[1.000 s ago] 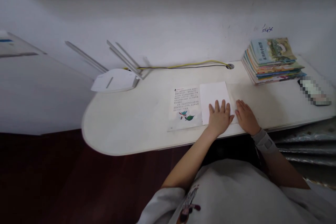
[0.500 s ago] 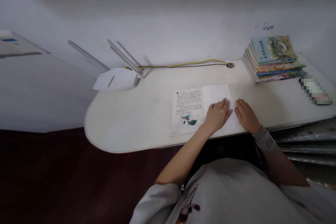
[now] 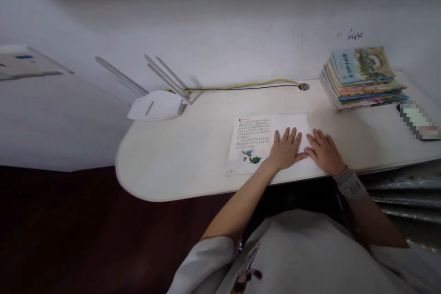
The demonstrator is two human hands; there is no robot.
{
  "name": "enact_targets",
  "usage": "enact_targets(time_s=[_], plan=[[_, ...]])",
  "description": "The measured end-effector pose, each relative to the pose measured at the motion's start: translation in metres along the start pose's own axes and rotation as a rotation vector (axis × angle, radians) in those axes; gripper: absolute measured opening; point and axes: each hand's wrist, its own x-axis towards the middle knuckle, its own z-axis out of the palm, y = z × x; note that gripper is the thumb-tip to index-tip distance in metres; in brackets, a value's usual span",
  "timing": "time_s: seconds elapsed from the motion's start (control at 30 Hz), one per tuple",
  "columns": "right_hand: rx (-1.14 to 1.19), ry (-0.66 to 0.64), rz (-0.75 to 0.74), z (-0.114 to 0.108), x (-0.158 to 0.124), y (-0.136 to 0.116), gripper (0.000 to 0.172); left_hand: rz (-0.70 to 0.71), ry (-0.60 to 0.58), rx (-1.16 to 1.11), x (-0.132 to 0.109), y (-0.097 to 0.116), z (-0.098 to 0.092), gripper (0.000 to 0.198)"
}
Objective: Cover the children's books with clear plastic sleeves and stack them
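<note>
An open book (image 3: 250, 142) lies near the front edge of the white table. Its left page carries printed text and a small picture of an insect and a green leaf; the right page looks blank white. My left hand (image 3: 285, 148) rests flat on the right page with its fingers spread. At the right edge of that page lies my right hand (image 3: 324, 150), fingers stretched out and slightly apart, with a grey band on the wrist. The two thumbs come close together on the page. Part of the right page is hidden under my hands.
A stack of thin books (image 3: 363, 78) stands at the back right, with a phone (image 3: 418, 119), partly blurred, beside it. A white router (image 3: 156, 104) with antennas sits at the back left. Cables (image 3: 241, 86) run along the wall to a hole in the white table (image 3: 165, 161).
My left hand has spread its fingers more, its thumb now reaching toward the right hand. The book appears turned a little and shifted right, while the whole view has also moved slightly.
</note>
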Motion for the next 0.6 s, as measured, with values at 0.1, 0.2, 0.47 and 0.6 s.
enact_targets(time_s=[0.1, 0.2, 0.47, 0.6], plan=[[-0.008, -0.019, -0.018, 0.001, 0.000, 0.002, 0.051, 0.039, 0.012, -0.023, 0.005, 0.000, 0.005, 0.077], [-0.001, -0.042, -0.049, 0.001, 0.001, 0.007, 0.048, 0.065, 0.021, -0.069, 0.011, 0.003, 0.008, 0.077], [0.004, -0.050, -0.137, 0.000, 0.006, 0.019, 0.048, -0.075, 0.291, -0.233, -0.011, -0.021, -0.011, 0.066], [0.013, -0.029, -0.149, 0.004, 0.006, 0.022, 0.048, -0.470, 0.412, -0.223, -0.045, -0.074, -0.002, 0.063]])
